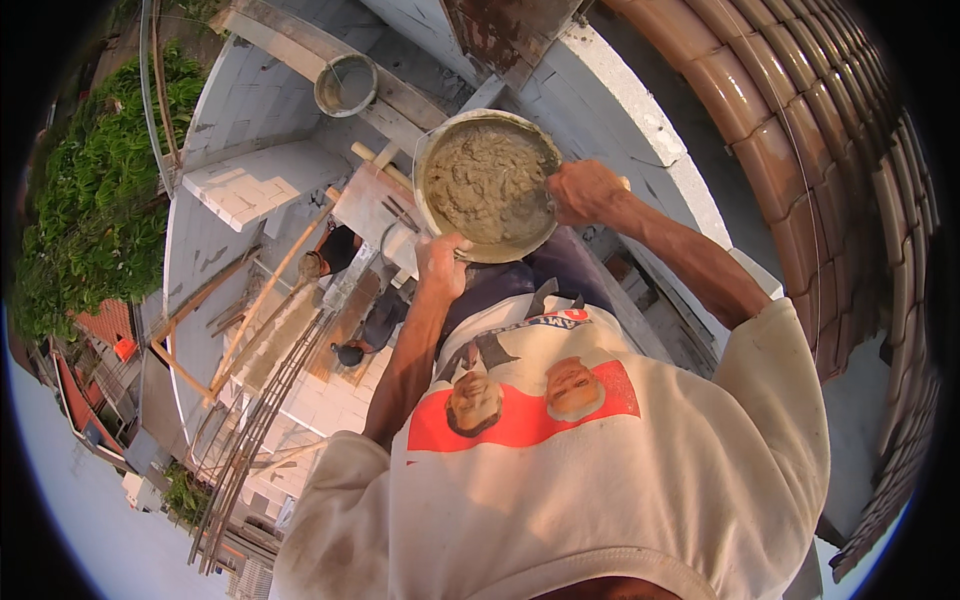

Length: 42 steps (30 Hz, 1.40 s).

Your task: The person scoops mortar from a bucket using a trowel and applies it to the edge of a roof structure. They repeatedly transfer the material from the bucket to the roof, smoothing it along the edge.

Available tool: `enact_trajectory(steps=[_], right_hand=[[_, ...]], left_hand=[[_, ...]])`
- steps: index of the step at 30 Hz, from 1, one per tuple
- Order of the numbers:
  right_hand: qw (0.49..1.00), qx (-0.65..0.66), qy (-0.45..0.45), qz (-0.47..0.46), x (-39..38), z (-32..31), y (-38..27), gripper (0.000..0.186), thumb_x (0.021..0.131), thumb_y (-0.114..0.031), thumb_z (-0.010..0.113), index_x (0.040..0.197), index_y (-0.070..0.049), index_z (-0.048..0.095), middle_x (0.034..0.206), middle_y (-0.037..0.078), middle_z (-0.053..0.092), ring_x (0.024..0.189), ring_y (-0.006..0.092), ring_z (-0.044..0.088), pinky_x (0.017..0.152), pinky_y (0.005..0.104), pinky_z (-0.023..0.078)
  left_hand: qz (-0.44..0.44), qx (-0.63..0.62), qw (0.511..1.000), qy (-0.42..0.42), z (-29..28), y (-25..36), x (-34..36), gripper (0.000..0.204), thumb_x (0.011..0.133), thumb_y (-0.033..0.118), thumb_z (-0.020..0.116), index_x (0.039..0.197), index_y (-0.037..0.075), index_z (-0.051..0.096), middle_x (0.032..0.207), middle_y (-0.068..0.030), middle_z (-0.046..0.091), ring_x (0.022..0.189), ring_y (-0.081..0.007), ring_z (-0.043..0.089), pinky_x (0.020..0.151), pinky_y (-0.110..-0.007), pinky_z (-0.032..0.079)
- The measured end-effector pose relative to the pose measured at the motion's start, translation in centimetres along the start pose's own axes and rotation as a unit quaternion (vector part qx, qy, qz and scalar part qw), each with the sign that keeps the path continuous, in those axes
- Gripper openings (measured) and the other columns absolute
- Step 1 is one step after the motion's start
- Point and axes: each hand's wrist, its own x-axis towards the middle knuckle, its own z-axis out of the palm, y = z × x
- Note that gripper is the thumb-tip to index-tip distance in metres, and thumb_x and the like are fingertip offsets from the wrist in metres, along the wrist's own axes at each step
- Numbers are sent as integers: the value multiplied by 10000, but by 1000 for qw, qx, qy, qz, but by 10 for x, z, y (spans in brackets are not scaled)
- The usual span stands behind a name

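Observation:
A bucket filled with wet grey-brown mortar stands in front of my body. My left hand is closed on its near left rim. On the right side, my right hand is wrapped around the handle of a trowel, and a pale handle end shows past my fist. The trowel's blade sits partly in the mortar near the right wall, so its full shape is hidden.
A second bucket stands on wooden planks at the far left. White block walls surround a drop at left, where two people are below. Wet brown roof tiles rise at right beside a pale wall top.

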Motion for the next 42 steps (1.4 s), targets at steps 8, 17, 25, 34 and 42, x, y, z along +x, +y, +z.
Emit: enact_trajectory(steps=[8, 17, 25, 34, 42], right_hand=[[998, 49, 11, -31, -6, 11, -3, 270, 715, -217, 712, 857, 8, 759, 829, 218, 746, 818, 395, 756, 747, 484, 621], [987, 153, 24, -30, -14, 50, 6, 356, 867, -337, 703, 1037, -28, 751, 914, 254, 738, 908, 421, 738, 835, 509, 606], [951, 299, 59, 56, -6, 59, -38, 370, 898, -348, 722, 1105, -43, 754, 957, 246, 743, 931, 438, 718, 886, 516, 573], [922, 353, 143, 68, -30, 57, -26, 411, 882, -363, 755, 1080, -3, 769, 939, 253, 755, 863, 427, 727, 816, 479, 579], [901, 374, 187, 112, -75, 29, -9, 451, 871, -371, 769, 1130, -1, 765, 973, 272, 747, 879, 446, 720, 819, 486, 576]], left_hand=[[17, -62, 998, 11, 2, 9, -6, 442, 759, -120, 584, 1197, -64, 591, 1118, -165, 655, 931, -311, 699, 812, -427, 611], [2, -33, 999, -28, -8, 5, 8, 473, 746, -121, 588, 1215, -63, 593, 1057, -156, 657, 886, -309, 696, 795, -427, 599], [2, 18, 998, 55, -4, -4, 8, 413, 721, -121, 636, 1121, -36, 581, 965, -130, 625, 824, -306, 676, 720, -421, 582], [-15, 0, 998, 68, 5, 5, 9, 276, 738, -108, 642, 990, -34, 559, 908, -130, 585, 755, -283, 627, 690, -433, 575], [-34, -1, 999, 19, -5, 8, 16, 333, 726, -77, 688, 1017, -7, 543, 904, -115, 582, 779, -258, 591, 741, -423, 494]])
